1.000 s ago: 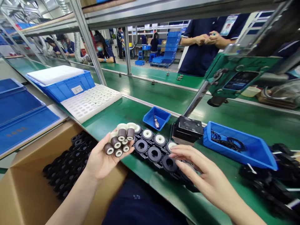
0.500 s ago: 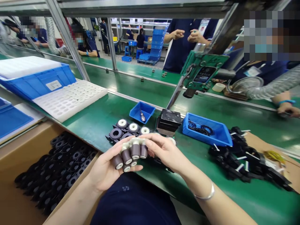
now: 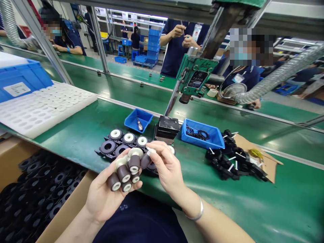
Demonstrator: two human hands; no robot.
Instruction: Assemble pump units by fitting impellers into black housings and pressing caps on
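Observation:
My left hand (image 3: 101,192) cradles several dark brown cylinders with cream flanged ends (image 3: 124,172), its fingers curled round the cluster. Between the thumb and fingers of my right hand (image 3: 168,165) is one more such cylinder (image 3: 145,160), pinched at its pale flange and tilted, right beside the cluster. Behind my hands, black round housings (image 3: 108,147) stand in rows on the green bench. White rings (image 3: 129,137) sit in several of them. My hands hide part of these rows.
A small blue bin (image 3: 138,120) holds a metal-tipped tool. Beside the black press block (image 3: 167,127) stands a blue bin with black rings (image 3: 202,133). Black parts with white ties (image 3: 235,155) lie right. A white foam tray (image 3: 48,104) is left, above a carton of black parts (image 3: 32,199). Co-workers sit opposite.
My right hand has drawn one cylinder to the right side of the cluster, and its flange now shows in the pinch. The head view has turned right.

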